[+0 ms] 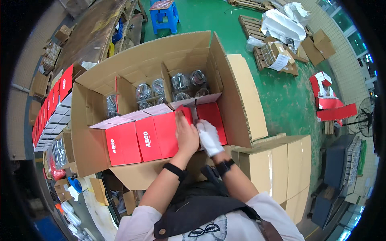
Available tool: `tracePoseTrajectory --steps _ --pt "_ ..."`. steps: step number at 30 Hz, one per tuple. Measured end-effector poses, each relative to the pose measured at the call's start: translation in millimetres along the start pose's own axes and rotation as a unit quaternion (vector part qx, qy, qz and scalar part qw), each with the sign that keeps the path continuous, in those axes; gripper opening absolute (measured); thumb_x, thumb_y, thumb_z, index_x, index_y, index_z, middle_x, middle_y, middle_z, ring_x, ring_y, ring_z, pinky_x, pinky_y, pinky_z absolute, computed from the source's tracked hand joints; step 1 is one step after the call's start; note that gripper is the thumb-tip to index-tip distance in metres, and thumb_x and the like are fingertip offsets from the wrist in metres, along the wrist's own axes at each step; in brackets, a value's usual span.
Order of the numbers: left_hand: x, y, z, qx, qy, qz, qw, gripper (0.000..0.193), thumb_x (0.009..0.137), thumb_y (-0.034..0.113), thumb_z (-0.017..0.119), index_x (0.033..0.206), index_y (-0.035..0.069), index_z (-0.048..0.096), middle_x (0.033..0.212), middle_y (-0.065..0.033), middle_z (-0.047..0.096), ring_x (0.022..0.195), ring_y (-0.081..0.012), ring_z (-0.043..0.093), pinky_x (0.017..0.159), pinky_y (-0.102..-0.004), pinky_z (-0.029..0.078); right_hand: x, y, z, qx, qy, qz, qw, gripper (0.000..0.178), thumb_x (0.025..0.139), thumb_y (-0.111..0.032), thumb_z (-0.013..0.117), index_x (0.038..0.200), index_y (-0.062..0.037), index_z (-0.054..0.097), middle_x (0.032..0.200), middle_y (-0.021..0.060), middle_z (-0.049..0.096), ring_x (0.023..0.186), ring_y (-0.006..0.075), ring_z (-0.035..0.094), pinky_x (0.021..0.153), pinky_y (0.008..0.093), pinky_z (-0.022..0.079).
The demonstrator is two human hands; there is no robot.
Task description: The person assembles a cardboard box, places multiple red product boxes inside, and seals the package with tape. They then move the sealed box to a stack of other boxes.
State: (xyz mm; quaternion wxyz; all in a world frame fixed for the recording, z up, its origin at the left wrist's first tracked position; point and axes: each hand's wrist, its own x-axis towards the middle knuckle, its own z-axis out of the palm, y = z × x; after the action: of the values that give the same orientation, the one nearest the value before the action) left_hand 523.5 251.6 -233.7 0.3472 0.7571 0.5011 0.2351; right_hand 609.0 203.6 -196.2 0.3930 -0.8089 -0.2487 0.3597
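The left grip (186,133) rests against a red box (187,114) at its fingertips; whether it or the gloved right grip (209,138) is closed, I cannot tell. Sideways pressure (the row looks snug) could crease cardboard.

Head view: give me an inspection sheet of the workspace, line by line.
Surface: support under the open carton hidden; green floor beyond looks scuffed in places.
Job's things: red boxes in the near row; shiny parts in far compartments.
Clutter: crumpled white sheeting, loose red cardboard.
Hands: bare left hand touches a red flap; gloved right hand beside it, grip unclear.
Cables: nothing seen.
Surroundings: blue stool, workbench, stacked cartons.
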Motion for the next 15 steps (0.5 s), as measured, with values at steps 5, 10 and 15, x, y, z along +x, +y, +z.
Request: tracePoseTrajectory --steps 5,10,15 --pt "1 21 30 0.298 -0.089 -0.003 0.951 0.075 0.095 0.036 0.044 0.15 -0.002 0.01 0.16 -0.015 0.005 0.147 -0.0301 0.012 0.114 -0.0574 0.01 -52 6 -74 -0.014 0.014 -0.216 0.976 0.028 0.087 -0.009 0.056 0.113 -0.0016 0.062 0.113 0.0172 0.064 0.103 0.0317 0.062 0.091 0.037 0.048" --pt "5 8 27 0.331 -0.171 0.16 0.914 0.078 0.093 0.045 0.042 0.149 -0.002 0.016 0.158 -0.0189 0.008 0.145 -0.0344 0.013 0.116 -0.0534 0.009 -57 -27 -64 -0.045 0.031 -0.294 0.954 0.038 0.087 -0.008 0.055 0.124 -0.0043 0.056 0.135 0.0182 0.05 0.123 0.0354 0.049 0.101 0.0404 0.042" --pt "11 -10 -8 0.052 -0.342 0.095 0.934 0.046 0.091 0.027 0.047 0.131 0.005 0.045 0.135 -0.0216 0.042 0.127 -0.0372 0.039 0.104 -0.0484 0.032 44 -86 -11 -0.346 0.129 -0.341 0.864 0.04 0.083 -0.037 0.064 0.11 -0.0084 0.066 0.105 0.0147 0.065 0.112 0.036 0.055 0.102 0.0541 0.035"
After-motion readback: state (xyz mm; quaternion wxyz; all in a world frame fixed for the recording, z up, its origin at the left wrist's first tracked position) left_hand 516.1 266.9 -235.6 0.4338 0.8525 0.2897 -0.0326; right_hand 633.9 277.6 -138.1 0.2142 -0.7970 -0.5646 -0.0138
